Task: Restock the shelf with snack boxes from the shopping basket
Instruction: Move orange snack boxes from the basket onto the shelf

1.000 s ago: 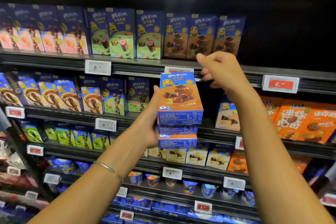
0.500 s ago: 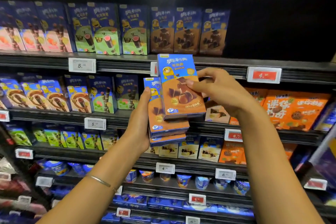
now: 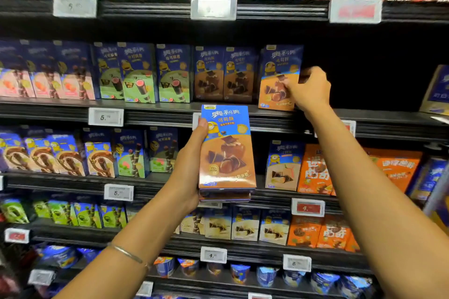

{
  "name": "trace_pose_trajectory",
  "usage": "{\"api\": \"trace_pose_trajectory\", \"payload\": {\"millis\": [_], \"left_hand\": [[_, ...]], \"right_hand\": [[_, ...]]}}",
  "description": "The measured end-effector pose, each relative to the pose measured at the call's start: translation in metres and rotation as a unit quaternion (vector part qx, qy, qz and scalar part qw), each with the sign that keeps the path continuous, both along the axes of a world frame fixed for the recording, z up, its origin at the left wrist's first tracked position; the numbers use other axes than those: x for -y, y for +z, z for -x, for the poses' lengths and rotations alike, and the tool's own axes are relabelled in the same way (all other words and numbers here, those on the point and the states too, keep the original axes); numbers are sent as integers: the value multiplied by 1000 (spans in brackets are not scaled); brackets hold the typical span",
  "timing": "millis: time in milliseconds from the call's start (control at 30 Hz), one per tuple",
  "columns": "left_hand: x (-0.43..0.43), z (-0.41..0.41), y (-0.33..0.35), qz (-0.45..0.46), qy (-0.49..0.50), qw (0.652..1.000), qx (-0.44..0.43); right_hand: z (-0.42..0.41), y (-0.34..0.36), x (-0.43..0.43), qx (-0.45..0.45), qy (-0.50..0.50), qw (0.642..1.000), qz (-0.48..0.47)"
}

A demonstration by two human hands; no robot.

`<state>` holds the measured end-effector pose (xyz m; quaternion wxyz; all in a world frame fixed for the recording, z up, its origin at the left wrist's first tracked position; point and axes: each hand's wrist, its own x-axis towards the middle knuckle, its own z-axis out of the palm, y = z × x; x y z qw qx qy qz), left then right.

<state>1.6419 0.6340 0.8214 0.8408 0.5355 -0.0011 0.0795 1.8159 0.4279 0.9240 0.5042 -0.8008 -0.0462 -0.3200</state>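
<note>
1 snack box [image 3: 277,77] is now set upright on the shelf [image 3: 243,110], just right of the 2 brown boxes [image 3: 224,75]. Half a second ago it was still on the stack. The right hand [image 3: 309,88] is closed on its right edge. The stack [image 3: 226,153], below the shelf, is clamped in the left hand [image 3: 189,165], so more boxes are left to place.

right hand [image 3: 309,90] grips box [image 3: 277,77] on shelf [image 3: 243,114]; left hand [image 3: 189,167] holds stack [image 3: 227,153].

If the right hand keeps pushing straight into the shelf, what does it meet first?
Nothing visible: behind the right hand and its brown box the shelf looks dark and empty. Depth to the back wall is unclear.
</note>
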Motion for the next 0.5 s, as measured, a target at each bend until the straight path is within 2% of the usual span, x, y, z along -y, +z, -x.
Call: {"api": "trace_pose_trajectory", "payload": {"millis": [200,500], "left_hand": [[3,0,15,-21,16,999,36],[1,-3,33,-31,51,996,63]], "right_hand": [[-28,0,-11,-28,-73,993,93],[-39,4,-25,-81,-92,984,133]]}}
